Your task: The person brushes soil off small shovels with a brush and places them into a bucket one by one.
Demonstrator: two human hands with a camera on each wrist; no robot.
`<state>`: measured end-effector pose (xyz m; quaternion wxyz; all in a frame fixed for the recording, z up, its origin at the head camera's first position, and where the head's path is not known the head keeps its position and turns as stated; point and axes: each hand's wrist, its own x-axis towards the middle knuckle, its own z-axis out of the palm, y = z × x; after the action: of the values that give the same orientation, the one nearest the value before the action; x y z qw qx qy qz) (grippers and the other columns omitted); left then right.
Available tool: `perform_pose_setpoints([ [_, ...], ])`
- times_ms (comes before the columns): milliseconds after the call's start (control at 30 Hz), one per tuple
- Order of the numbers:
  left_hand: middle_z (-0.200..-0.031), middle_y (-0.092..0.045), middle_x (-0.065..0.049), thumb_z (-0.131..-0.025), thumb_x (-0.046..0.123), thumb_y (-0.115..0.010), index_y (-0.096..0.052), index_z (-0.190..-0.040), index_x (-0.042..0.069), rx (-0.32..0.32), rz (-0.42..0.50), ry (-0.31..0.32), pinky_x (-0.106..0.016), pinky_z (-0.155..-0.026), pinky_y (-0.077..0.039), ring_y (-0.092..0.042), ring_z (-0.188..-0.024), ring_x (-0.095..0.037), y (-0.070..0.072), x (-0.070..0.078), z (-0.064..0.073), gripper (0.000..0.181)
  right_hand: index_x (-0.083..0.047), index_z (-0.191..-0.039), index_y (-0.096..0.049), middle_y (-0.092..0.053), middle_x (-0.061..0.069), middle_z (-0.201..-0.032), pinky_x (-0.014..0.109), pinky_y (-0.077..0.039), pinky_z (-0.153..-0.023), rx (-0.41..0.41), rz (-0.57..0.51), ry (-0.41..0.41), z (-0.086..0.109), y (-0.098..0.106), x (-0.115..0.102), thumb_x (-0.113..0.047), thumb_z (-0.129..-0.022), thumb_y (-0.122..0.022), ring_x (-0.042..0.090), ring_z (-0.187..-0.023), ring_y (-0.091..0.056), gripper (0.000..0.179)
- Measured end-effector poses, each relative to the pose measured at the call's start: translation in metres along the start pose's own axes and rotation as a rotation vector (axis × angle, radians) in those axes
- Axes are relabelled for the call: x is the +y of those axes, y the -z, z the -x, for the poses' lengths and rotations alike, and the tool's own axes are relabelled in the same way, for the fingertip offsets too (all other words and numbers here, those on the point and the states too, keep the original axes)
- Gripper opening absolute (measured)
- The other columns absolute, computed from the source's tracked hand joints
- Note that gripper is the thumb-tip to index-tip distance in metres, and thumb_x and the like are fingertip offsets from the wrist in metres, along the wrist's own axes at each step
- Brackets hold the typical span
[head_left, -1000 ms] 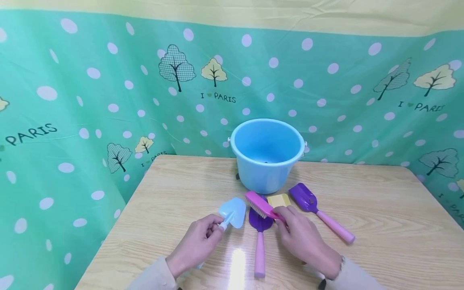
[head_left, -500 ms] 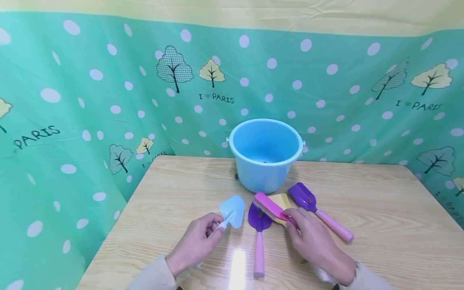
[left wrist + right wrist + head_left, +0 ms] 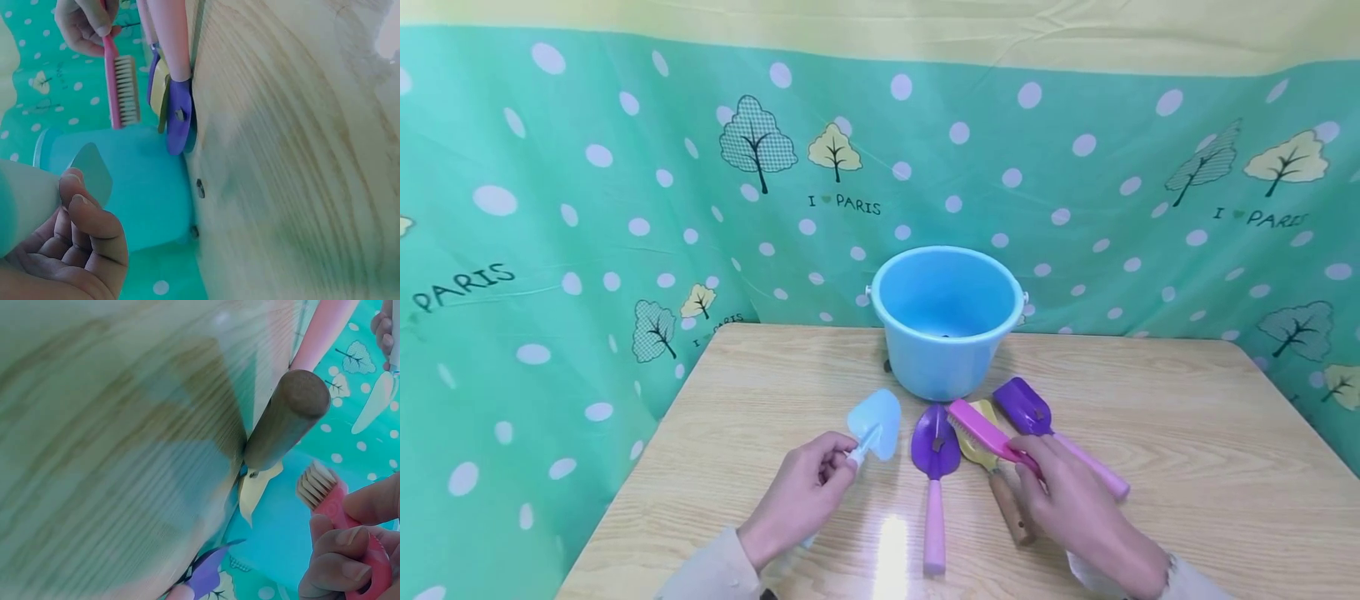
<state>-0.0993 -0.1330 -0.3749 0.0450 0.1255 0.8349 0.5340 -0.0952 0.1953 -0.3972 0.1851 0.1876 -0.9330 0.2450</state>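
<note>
My left hand [image 3: 797, 498] pinches a light blue toy trowel [image 3: 877, 423] by its handle, its blade raised over the table. In my right hand [image 3: 1078, 508] is a pink brush [image 3: 979, 427] with pale bristles, held by its handle above a yellow shovel [image 3: 972, 450] with a brown handle [image 3: 1011, 508]. Left of that one lies a purple spade [image 3: 936, 446] with a pink handle, a small dark bit on its blade. A second purple shovel [image 3: 1024, 407] lies to the right, its pink handle partly behind my right hand.
A light blue bucket [image 3: 946, 358] stands upright behind the shovels, with something small and dark inside. Small dark lumps [image 3: 200, 187] lie on the wooden table [image 3: 775, 375] near it. A green dotted curtain [image 3: 1060, 192] hangs behind the table.
My right hand and the brush have moved right and toward me, off the purple spade, uncovering the yellow shovel and its brown handle. The trowel in my left hand has risen slightly.
</note>
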Motion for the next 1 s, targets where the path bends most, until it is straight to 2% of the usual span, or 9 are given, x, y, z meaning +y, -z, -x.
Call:
perform_pose_setpoints([
  [100, -0.078, -0.057, -0.001, -0.091, 0.007, -0.057, -0.063, -0.105, 0.007, 0.006, -0.006, 0.0, -0.024, -0.049, -0.046, -0.053, -0.061, -0.011, 0.002, 0.002, -0.001, 0.015, -0.012, -0.106, -0.066, -0.057, -0.01, -0.083, 0.02, -0.041, -0.054, 0.018, 0.011, 0.006, 0.003, 0.003, 0.004, 0.002, -0.077, -0.068, 0.002, -0.067, -0.045, 0.032],
  [267, -0.079, -0.058, -0.001, -0.091, 0.007, -0.057, -0.064, -0.104, 0.008, 0.034, -0.034, -0.005, -0.024, -0.05, -0.046, -0.053, -0.062, -0.013, 0.01, 0.009, -0.004, 0.015, -0.016, -0.11, -0.066, -0.053, -0.014, -0.082, 0.019, -0.041, -0.054, -0.033, 0.03, -0.07, 0.008, 0.008, 0.007, -0.001, -0.079, -0.068, 0.001, -0.065, -0.045, 0.034],
  [400, -0.079, -0.059, -0.002, -0.091, 0.006, -0.056, -0.064, -0.104, 0.009, 0.069, -0.056, -0.013, -0.025, -0.051, -0.046, -0.054, -0.063, -0.015, 0.018, 0.015, -0.007, 0.015, -0.015, -0.112, -0.065, -0.058, -0.011, -0.087, 0.023, -0.044, -0.056, -0.036, 0.057, -0.104, 0.012, 0.012, 0.01, -0.002, -0.08, -0.069, 0.001, -0.067, -0.048, 0.035],
  [667, -0.079, -0.06, 0.001, -0.09, 0.006, -0.058, -0.065, -0.104, 0.011, 0.132, -0.111, -0.07, -0.026, -0.053, -0.047, -0.055, -0.063, -0.015, 0.03, 0.024, -0.014, 0.016, -0.014, -0.114, -0.065, -0.06, -0.007, -0.09, 0.024, -0.043, -0.055, -0.031, 0.069, -0.118, 0.018, 0.02, 0.014, -0.001, -0.079, -0.069, 0.002, -0.067, -0.048, 0.037],
  [833, -0.078, -0.06, 0.003, -0.091, 0.01, -0.059, -0.064, -0.105, 0.011, 0.141, -0.147, -0.101, -0.026, -0.054, -0.047, -0.055, -0.062, -0.014, 0.037, 0.028, -0.019, 0.016, -0.012, -0.114, -0.065, -0.061, -0.005, -0.09, 0.024, -0.042, -0.054, -0.016, 0.089, -0.109, 0.021, 0.025, 0.018, 0.0, -0.079, -0.069, 0.003, -0.067, -0.047, 0.038],
  [1000, -0.08, -0.06, 0.0, -0.091, 0.011, -0.061, -0.064, -0.107, 0.01, 0.129, -0.141, -0.138, -0.026, -0.056, -0.048, -0.055, -0.063, -0.015, 0.042, 0.034, -0.026, 0.016, -0.011, -0.114, -0.066, -0.061, -0.007, -0.089, 0.023, -0.042, -0.054, -0.008, 0.101, -0.101, 0.023, 0.029, 0.022, -0.002, -0.079, -0.069, 0.003, -0.066, -0.046, 0.037],
])
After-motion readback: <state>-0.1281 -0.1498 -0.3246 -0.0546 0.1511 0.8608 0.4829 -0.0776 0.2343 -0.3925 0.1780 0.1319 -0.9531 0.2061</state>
